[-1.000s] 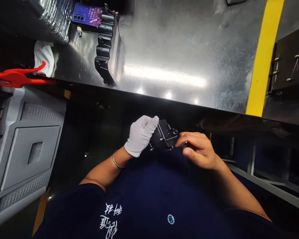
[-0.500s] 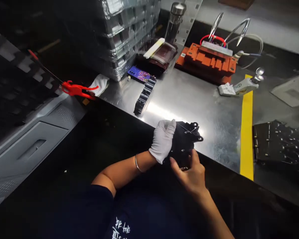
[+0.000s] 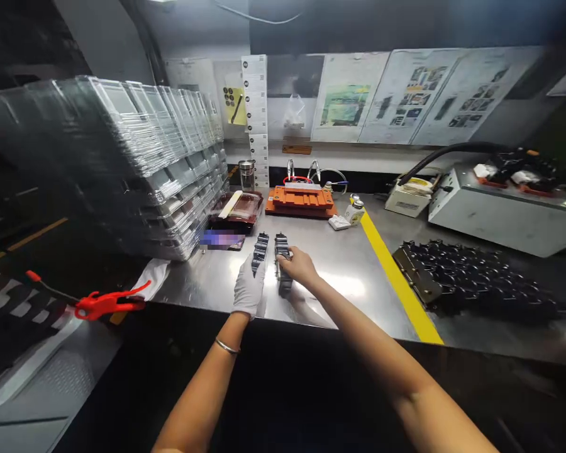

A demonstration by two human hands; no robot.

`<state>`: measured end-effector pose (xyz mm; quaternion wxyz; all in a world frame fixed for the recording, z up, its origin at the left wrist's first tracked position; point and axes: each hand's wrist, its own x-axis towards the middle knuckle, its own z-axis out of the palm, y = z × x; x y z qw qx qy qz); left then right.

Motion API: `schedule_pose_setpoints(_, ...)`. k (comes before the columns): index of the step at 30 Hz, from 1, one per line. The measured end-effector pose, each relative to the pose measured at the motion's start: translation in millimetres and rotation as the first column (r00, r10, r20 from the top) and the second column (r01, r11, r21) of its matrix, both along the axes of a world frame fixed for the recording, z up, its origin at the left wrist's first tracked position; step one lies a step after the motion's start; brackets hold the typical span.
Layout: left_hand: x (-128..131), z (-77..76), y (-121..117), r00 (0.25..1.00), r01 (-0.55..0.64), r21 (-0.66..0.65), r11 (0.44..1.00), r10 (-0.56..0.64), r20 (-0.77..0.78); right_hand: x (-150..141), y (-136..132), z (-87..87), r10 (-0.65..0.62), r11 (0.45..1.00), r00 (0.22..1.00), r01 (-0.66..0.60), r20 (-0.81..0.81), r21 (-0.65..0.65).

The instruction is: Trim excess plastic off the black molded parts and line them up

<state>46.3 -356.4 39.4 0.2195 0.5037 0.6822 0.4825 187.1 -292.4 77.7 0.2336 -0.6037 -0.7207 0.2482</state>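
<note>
My left hand (image 3: 249,290), in a white glove, is closed around the near end of a black ribbed plastic strip (image 3: 261,245) on the metal tabletop. Just to its right stands a second black ribbed plastic part (image 3: 282,244), a little apart from the strip. My bare right hand (image 3: 300,267) grips this part from the right side, thumb and fingers over its middle. Its underside is hidden, as are some fingertips of the gloved hand.
Stacked clear plastic trays (image 3: 170,182) rise at left, above a red air gun (image 3: 106,305). An orange fixture (image 3: 302,200) and small bottle (image 3: 355,212) stand behind. Right of the yellow tape (image 3: 391,270) lie several black parts (image 3: 471,277) and a grey machine (image 3: 504,207).
The black part has gone from near my body to the tabletop beside the ribbed strip. My gloved hand has left it for the strip. The view has tilted up.
</note>
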Motion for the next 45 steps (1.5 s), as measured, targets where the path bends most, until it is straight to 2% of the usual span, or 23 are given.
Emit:
schedule_pose_setpoints(3, 8.2, 5.6, 15.2, 1.000, 0.017, 0.033, 0.999, -0.016, -0.014, -11.2, 6.5, -4.9, 0.011, 1.000, 0.994, -0.009, -0.109, 0.026)
schedule_pose_setpoints(5, 8.7, 3.9, 12.0, 0.999, -0.009, 0.080, 0.997, 0.012, -0.039, 8.1, 3.7, -8.4, 0.019, 0.997, 0.988, -0.008, -0.152, 0.070)
schedule_pose_setpoints(8, 6.7, -15.9, -14.7, 0.971, -0.090, 0.237, 0.967, 0.139, -0.196, 80.4, -11.8, -9.6, -0.036, 0.983, 0.987, 0.064, -0.158, 0.174)
schedule_pose_setpoints(9, 6.8, -25.6, -26.3, 0.961, -0.039, 0.202, 0.979, 0.092, -0.259, 113.0, -18.8, -8.1, -0.096, 0.967, 0.983, 0.129, -0.154, 0.221)
schedule_pose_setpoints(11, 9.4, -43.5, -46.5, 0.911, 0.064, 0.107, 0.992, -0.014, -0.413, 181.7, -31.9, -3.0, -0.256, 0.897, 0.954, 0.295, -0.156, 0.329)
schedule_pose_setpoints(14, 16.4, -56.1, -58.4, 0.840, 0.061, 0.118, 0.991, 0.013, -0.543, 265.4, -45.7, 0.3, -0.393, 0.783, 0.902, 0.429, -0.176, 0.449)
schedule_pose_setpoints(15, 18.5, -56.4, -57.7, 0.827, 0.040, 0.132, 0.990, 0.042, -0.560, 282.6, -49.6, -2.0, -0.425, 0.719, 0.891, 0.441, -0.162, 0.538)
schedule_pose_setpoints(17, 23.5, -54.4, -54.6, 0.820, 0.001, 0.136, 0.991, 0.077, -0.568, 298.2, -58.6, -11.9, -0.434, 0.666, 0.889, 0.426, -0.146, 0.612)
schedule_pose_setpoints(18, 27.4, -53.0, -54.3, 0.828, -0.015, 0.130, 0.991, 0.085, -0.554, 297.5, -64.2, -18.5, -0.419, 0.668, 0.895, 0.417, -0.151, 0.617)
schedule_pose_setpoints(20, 41.0, -50.4, -60.1, 0.884, -0.025, 0.115, 0.993, 0.076, -0.462, 282.6, -78.6, -32.7, -0.365, 0.713, 0.915, 0.395, -0.174, 0.579)
schedule_pose_setpoints(22, 63.3, -46.7, -74.1, 0.967, 0.042, 0.063, 0.997, -0.025, -0.255, 255.2, -98.0, -45.1, -0.301, 0.779, 0.936, 0.352, -0.184, 0.518)
schedule_pose_setpoints(23, 76.5, -43.7, -82.3, 0.990, 0.109, 0.022, 0.994, -0.106, -0.096, 238.8, -109.5, -49.6, -0.265, 0.816, 0.947, 0.321, -0.182, 0.481)
schedule_pose_setpoints(24, 89.8, -39.6, -89.9, 0.975, 0.210, -0.054, 0.976, -0.205, 0.085, 221.8, -121.8, -52.5, -0.223, 0.859, 0.958, 0.280, -0.180, 0.429)
schedule_pose_setpoints(25, 101.9, -34.5, -96.1, 0.918, 0.335, -0.134, 0.933, -0.291, 0.269, 205.1, -134.2, -53.3, -0.178, 0.901, 0.968, 0.233, -0.177, 0.366)
schedule_pose_setpoints(26, 111.5, -28.8, -100.4, 0.852, 0.423, -0.173, 0.889, -0.326, 0.409, 189.8, -145.7, -51.9, -0.123, 0.944, 0.977, 0.169, -0.176, 0.282)
schedule_pose_setpoints(27, 117.8, -22.9, -103.2, 0.802, 0.455, -0.162, 0.876, -0.323, 0.503, 176.8, -155.1, -48.3, -0.036, 0.991, 0.982, 0.059, -0.186, 0.119)
schedule_pose_setpoints(28, 120.5, -17.0, -104.9, 0.772, 0.429, -0.120, 0.895, -0.294, 0.563, 166.5, -161.4, -43.0, 0.063, 0.997, 0.977, -0.070, -0.202, -0.028)
schedule_pose_setpoints(30, 116.3, -6.9, -108.2, 0.730, 0.383, -0.104, 0.918, -0.232, 0.643, 155.3, -162.0, -29.7, 0.225, 0.942, 0.953, -0.266, -0.205, -0.203)
schedule_pose_setpoints(31, 111.0, -3.0, -110.9, 0.723, 0.382, -0.125, 0.916, -0.212, 0.657, 153.7, -156.4, -23.3, 0.232, 0.941, 0.959, -0.264, -0.162, -0.211)
schedule_pose_setpoints(34, 94.4, 2.6, -125.4, 0.745, 0.412, -0.215, 0.886, -0.190, 0.640, 155.2, -126.7, -13.5, 0.079, 0.991, 0.994, -0.071, 0.075, -0.111)
schedule_pose_setpoints(35, 90.5, 2.3, -131.4, 0.759, 0.409, -0.239, 0.881, -0.183, 0.625, 155.0, -116.5, -14.2, 0.063, 0.995, 0.988, -0.052, 0.143, -0.080)
schedule_pose_setpoints(40, 85.0, -6.2, -153.7, 0.770, 0.403, -0.307, 0.862, -0.138, 0.623, 140.0, -93.4, -35.3, 0.120, 0.978, 0.955, -0.160, 0.271, 0.132)
schedule_pose_setpoints(45, 81.1, -11.1, -154.8, 0.781, 0.407, -0.314, 0.858, -0.148, 0.607, 132.6, -97.6, -49.2, 0.150, 0.891, 0.940, -0.263, 0.307, 0.371)
